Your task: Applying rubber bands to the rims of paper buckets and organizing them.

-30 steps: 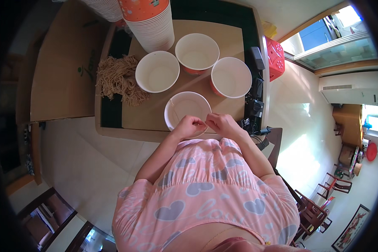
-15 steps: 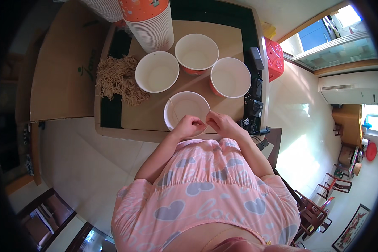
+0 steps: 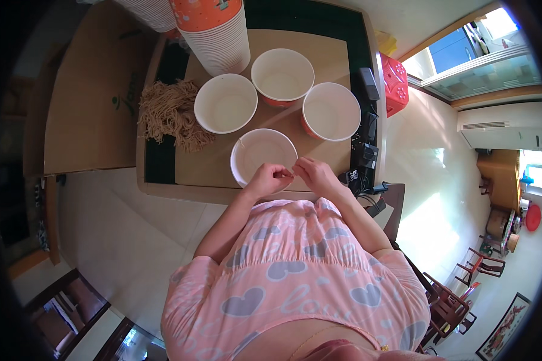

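A white paper bucket [image 3: 247, 157] stands at the near edge of the table, its mouth facing up. A thin, pale strand [image 3: 241, 143] shows at the left of its rim. My left hand [image 3: 270, 179] is over the bucket's near right side, fingertips pinched together. Close beside it, at the right rim, my right hand [image 3: 315, 175] is pinched too. What lies between the fingertips is too small to make out. Beyond stand three more open buckets: one at left [image 3: 226, 105], one at back [image 3: 282, 75] and one at right [image 3: 332, 113].
A bundle of beige string [image 3: 171, 114] lies at the left on a cardboard sheet [image 3: 193, 171]. Behind it rises a tall stack of orange-and-white buckets [image 3: 217, 45]. A large cardboard box [image 3: 93, 108] stands left of the table. Black adapters and cables [image 3: 365, 155] line the right edge; a red stool [image 3: 394, 85] is beyond.
The near bucket has shifted slightly left and away from me, out from under my right hand. My fingertips have moved slightly left, both hands still pinched.
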The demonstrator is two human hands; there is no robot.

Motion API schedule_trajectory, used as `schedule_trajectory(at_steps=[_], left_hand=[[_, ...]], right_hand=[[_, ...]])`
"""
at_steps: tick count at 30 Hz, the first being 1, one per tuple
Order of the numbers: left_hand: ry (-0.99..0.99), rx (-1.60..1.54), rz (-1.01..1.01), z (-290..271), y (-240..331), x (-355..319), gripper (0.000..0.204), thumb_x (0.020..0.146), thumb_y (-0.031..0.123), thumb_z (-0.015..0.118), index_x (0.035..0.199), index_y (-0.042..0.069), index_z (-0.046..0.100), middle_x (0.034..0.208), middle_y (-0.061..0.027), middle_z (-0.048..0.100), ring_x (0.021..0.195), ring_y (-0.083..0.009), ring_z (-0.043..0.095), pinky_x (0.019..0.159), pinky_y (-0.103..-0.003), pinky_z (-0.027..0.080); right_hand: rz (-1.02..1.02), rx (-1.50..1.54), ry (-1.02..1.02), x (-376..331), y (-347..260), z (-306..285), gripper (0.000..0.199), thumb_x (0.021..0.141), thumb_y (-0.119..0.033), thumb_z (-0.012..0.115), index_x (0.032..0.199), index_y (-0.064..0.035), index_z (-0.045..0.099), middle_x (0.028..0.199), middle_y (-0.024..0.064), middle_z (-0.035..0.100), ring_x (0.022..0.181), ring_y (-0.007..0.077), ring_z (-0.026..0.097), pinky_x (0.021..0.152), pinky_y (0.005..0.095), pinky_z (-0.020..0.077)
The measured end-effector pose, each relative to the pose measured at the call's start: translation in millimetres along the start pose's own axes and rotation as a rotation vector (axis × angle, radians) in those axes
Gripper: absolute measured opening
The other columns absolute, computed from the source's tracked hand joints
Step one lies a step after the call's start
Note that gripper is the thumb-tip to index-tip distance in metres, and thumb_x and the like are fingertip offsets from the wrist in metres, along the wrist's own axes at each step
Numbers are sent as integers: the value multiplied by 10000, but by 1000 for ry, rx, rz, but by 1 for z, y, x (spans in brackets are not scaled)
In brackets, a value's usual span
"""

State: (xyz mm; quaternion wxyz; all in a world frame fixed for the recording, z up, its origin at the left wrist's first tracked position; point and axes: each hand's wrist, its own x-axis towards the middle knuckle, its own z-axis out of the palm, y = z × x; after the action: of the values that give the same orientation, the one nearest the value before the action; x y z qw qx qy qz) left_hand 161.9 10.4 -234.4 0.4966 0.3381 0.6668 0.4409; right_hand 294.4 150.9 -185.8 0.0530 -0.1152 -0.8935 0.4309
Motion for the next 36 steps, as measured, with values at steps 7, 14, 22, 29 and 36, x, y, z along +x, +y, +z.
schedule_trajectory(at_steps=[7,14,22,29,36], left_hand=[[-43,-145,-36,0,-4,1,90,803,50,681,879,1,685,773,-2,656,716,-47,560,646,-218,466],[-82,-57,-49,-3,-15,-2,105,796,75,701,876,8,690,772,12,648,702,-37,540,628,-208,449],[-37,-140,-20,2,-7,-2,97,794,82,709,859,14,690,767,16,646,700,-38,538,627,-210,447],[-44,-95,-27,4,-4,-3,88,796,83,708,848,18,680,734,27,624,677,-35,521,601,-216,441],[84,-82,24,-9,12,-15,191,729,148,761,790,5,650,630,-22,576,569,-67,489,530,-256,426]], right_hand=[[-80,135,-43,7,-12,-13,192,773,-79,655,952,-59,588,838,106,579,808,290,577,695,376,484],[-108,-20,-125,9,-5,-20,231,756,-13,653,976,-49,594,875,112,584,812,279,584,717,352,492],[-237,-8,-146,14,-5,-19,119,753,-41,652,865,-38,612,823,96,606,804,293,585,709,375,483],[-201,-68,-147,11,-3,-16,83,790,-95,629,817,-29,588,790,104,586,784,298,573,696,379,469],[-118,-77,-47,11,-1,-7,121,807,-138,610,800,-43,536,790,106,552,788,298,555,683,388,469]])
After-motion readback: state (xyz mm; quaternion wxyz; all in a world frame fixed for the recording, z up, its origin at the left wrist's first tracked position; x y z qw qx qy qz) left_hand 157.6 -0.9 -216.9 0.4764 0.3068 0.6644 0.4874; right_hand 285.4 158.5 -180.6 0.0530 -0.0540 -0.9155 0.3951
